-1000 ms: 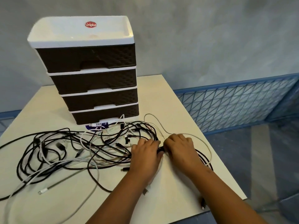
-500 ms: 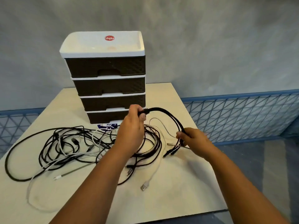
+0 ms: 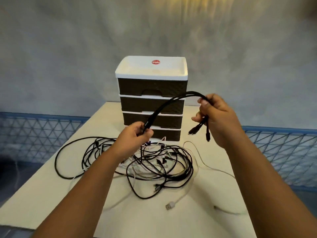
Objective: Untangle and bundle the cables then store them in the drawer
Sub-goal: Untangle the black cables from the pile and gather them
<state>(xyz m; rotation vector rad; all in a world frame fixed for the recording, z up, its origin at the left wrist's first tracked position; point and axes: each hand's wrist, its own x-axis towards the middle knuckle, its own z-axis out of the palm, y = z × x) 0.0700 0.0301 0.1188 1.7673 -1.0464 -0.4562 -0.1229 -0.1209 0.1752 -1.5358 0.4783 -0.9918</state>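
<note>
Both hands are up off the table, each holding one end of the same black cable (image 3: 173, 102). Left hand (image 3: 135, 136) has its fingers curled round the thicker end, down low and in front of the bottom drawers. Right hand (image 3: 216, 117) is higher and off to the right, fingers and thumb closed round the other part, where it splits into a few short leads. Those leads hang down below the hand with their plugs (image 3: 193, 131) dangling free. Between the hands the cable arcs up across the front of the drawer unit (image 3: 151, 98).

Underneath, the rest of the cables (image 3: 154, 162) sit in one messy pile on the table (image 3: 42, 194), black and white ones all looped over each other. One black loop swings out wide to the left of the heap. A white cable runs out toward the near edge and ends in a USB plug (image 3: 169, 206), lying flat, apart from the pile. Another thin pale lead trails off to the right.

The unit stands at the back of the table, just behind the pile: four dark brown drawers in a white frame, all closed, with a red sticker (image 3: 155, 62) on the white top. Behind is a grey wall (image 3: 68, 48), with blue lattice panels (image 3: 34, 131) low on either side.
</note>
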